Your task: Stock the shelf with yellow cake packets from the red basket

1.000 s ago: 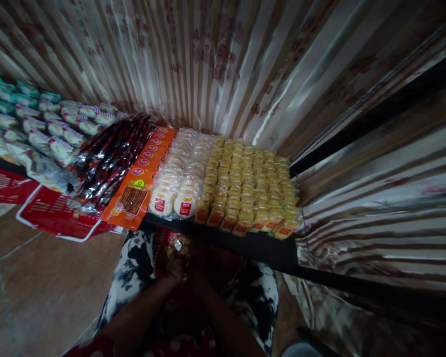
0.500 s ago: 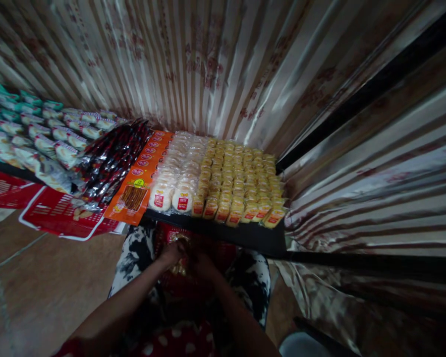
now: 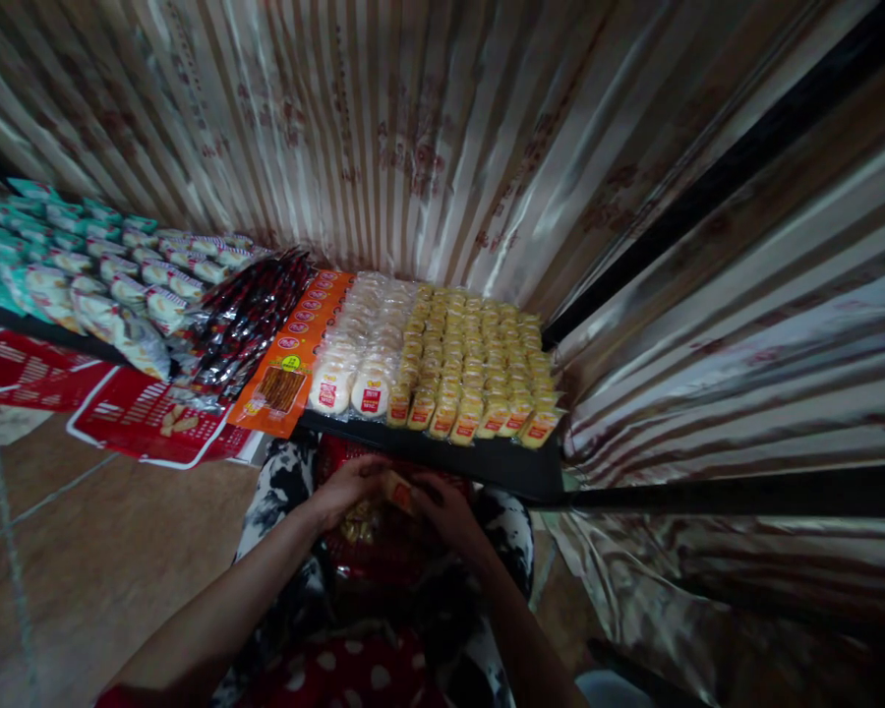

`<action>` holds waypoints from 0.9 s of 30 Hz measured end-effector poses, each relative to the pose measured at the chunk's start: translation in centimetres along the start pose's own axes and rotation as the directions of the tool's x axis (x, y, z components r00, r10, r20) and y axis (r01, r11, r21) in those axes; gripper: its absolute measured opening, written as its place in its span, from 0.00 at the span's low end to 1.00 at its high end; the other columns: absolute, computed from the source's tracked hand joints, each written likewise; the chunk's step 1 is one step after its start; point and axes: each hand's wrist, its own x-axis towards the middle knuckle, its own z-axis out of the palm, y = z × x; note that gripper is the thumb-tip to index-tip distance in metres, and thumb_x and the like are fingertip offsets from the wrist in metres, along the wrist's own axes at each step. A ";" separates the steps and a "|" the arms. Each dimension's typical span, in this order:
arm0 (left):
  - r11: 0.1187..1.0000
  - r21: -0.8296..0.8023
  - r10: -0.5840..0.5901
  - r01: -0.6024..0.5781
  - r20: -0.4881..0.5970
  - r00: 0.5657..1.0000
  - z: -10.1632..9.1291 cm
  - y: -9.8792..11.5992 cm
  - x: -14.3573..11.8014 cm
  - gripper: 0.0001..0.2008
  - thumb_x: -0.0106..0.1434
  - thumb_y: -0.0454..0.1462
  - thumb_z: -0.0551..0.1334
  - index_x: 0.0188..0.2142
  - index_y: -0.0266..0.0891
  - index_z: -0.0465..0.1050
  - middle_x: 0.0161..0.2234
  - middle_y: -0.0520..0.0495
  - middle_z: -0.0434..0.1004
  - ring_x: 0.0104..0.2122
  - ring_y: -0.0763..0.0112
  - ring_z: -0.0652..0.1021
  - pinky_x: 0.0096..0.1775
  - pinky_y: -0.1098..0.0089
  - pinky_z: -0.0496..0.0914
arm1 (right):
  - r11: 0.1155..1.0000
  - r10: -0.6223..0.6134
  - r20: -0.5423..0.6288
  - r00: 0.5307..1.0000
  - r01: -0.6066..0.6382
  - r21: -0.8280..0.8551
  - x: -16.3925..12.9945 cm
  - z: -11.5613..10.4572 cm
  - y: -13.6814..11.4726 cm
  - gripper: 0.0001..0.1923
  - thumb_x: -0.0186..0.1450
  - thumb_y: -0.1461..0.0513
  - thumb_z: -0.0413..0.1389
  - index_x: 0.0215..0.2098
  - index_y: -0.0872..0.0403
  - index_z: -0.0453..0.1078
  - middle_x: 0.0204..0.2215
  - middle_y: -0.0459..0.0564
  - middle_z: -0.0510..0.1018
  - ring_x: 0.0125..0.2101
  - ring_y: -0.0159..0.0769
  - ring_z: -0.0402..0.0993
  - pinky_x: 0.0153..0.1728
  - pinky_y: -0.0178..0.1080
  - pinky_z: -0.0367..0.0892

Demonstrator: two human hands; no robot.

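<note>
1. My left hand (image 3: 346, 484) and right hand (image 3: 446, 506) meet low in the view, both closed on a small packet (image 3: 398, 490) held between them.
2. Under my hands I see a red bag (image 3: 383, 551) with more gold-wrapped pieces inside.
3. Just above, the dark table (image 3: 487, 462) carries rows of yellow packets (image 3: 479, 364), white round packets (image 3: 358, 354), an orange strip of packs (image 3: 295, 344) and dark red packs (image 3: 243, 315).
4. Green-and-white packets (image 3: 81, 275) lie farther left; a striped curtain (image 3: 428, 138) hangs behind.
</note>
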 end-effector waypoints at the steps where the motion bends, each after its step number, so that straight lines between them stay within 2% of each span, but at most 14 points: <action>1: 1.000 -0.020 0.011 -0.012 -0.007 1.000 0.3 0.4 -0.3 0.16 0.50 0.36 0.63 0.40 0.35 0.71 0.36 0.47 0.76 0.33 0.72 0.74 0.35 0.74 0.67 | 1.000 0.004 -0.010 1.000 -0.004 0.022 -0.2 -0.4 -0.4 0.18 0.57 0.52 0.53 0.38 0.55 0.73 0.37 0.52 0.79 0.40 0.43 0.74 0.44 0.45 0.67; 4: 0.996 -0.079 0.029 -0.030 -0.013 0.999 1.1 1.4 -0.8 0.15 0.48 0.36 0.65 0.37 0.35 0.71 0.35 0.47 0.76 0.33 0.71 0.75 0.36 0.72 0.67 | 0.988 0.052 -0.050 0.997 -0.044 0.150 -1.0 -1.4 -1.6 0.20 0.56 0.50 0.56 0.39 0.54 0.72 0.39 0.53 0.78 0.41 0.42 0.74 0.44 0.44 0.67; 6: 0.985 -0.169 0.033 -0.035 -0.016 0.999 1.8 1.8 -1.0 0.16 0.47 0.36 0.65 0.37 0.36 0.71 0.36 0.47 0.76 0.33 0.70 0.75 0.35 0.71 0.68 | 0.956 0.110 -0.088 0.990 -0.081 0.283 -1.7 -2.0 -2.3 0.23 0.54 0.49 0.57 0.44 0.53 0.70 0.41 0.52 0.78 0.42 0.42 0.74 0.44 0.44 0.68; 8: 0.969 -0.244 0.024 -0.031 -0.031 0.999 2.7 1.7 -1.1 0.17 0.46 0.35 0.65 0.38 0.37 0.69 0.36 0.47 0.75 0.32 0.70 0.75 0.35 0.70 0.68 | 0.911 0.166 -0.142 0.976 -0.096 0.402 -2.4 -2.4 -2.9 0.28 0.52 0.49 0.60 0.48 0.51 0.67 0.42 0.51 0.78 0.42 0.42 0.74 0.43 0.44 0.69; 10: 0.969 -0.243 0.030 -0.041 -0.049 0.998 4.0 1.4 -1.2 0.18 0.47 0.36 0.65 0.39 0.37 0.69 0.35 0.47 0.75 0.32 0.69 0.75 0.35 0.69 0.69 | 0.885 0.197 -0.212 0.957 -0.081 0.458 -3.0 -2.8 -3.3 0.29 0.51 0.50 0.61 0.48 0.51 0.66 0.42 0.51 0.78 0.43 0.42 0.74 0.44 0.44 0.69; 13: 0.986 -0.134 0.094 -0.103 -0.074 0.993 6.4 0.8 -1.4 0.16 0.50 0.35 0.63 0.40 0.37 0.68 0.34 0.47 0.75 0.33 0.69 0.75 0.36 0.69 0.69 | 0.873 0.241 -0.334 0.911 -0.053 0.485 -3.5 -3.0 -3.4 0.28 0.49 0.51 0.62 0.45 0.53 0.66 0.41 0.51 0.78 0.43 0.42 0.74 0.45 0.44 0.69; 16: 0.985 -0.015 0.170 -0.174 -0.131 0.977 9.2 0.8 -1.2 0.12 0.51 0.32 0.60 0.38 0.36 0.67 0.35 0.47 0.75 0.35 0.70 0.75 0.38 0.70 0.68 | 0.857 0.292 -0.453 0.842 -0.020 0.515 -3.6 -3.3 -3.0 0.28 0.49 0.50 0.62 0.44 0.54 0.64 0.39 0.52 0.78 0.41 0.42 0.75 0.43 0.43 0.70; 20: 0.970 0.067 0.242 -0.233 -0.189 0.952 12.4 1.1 0.0 0.10 0.52 0.28 0.57 0.36 0.37 0.65 0.35 0.48 0.73 0.35 0.72 0.73 0.40 0.71 0.68 | 0.881 0.254 -0.542 0.801 0.040 0.471 -3.3 -4.0 -2.2 0.25 0.51 0.51 0.61 0.43 0.53 0.64 0.38 0.50 0.78 0.39 0.40 0.75 0.42 0.42 0.70; 24: 0.940 0.188 0.317 -0.286 -0.165 0.934 14.2 1.1 2.0 0.12 0.53 0.27 0.55 0.38 0.37 0.65 0.35 0.48 0.72 0.35 0.71 0.73 0.40 0.69 0.68 | 0.892 0.181 -0.620 0.763 0.139 0.431 -1.9 -5.5 -1.0 0.25 0.49 0.51 0.62 0.42 0.53 0.65 0.35 0.48 0.78 0.37 0.38 0.75 0.41 0.42 0.70; 27: 0.872 0.345 0.423 -0.347 -0.175 0.889 14.7 1.0 3.0 0.16 0.52 0.25 0.54 0.41 0.36 0.66 0.41 0.44 0.70 0.42 0.69 0.72 0.48 0.67 0.66 | 0.891 0.161 -0.652 0.741 0.176 0.419 -0.3 -6.9 0.3 0.27 0.48 0.51 0.62 0.43 0.53 0.66 0.36 0.49 0.77 0.37 0.38 0.74 0.40 0.41 0.70</action>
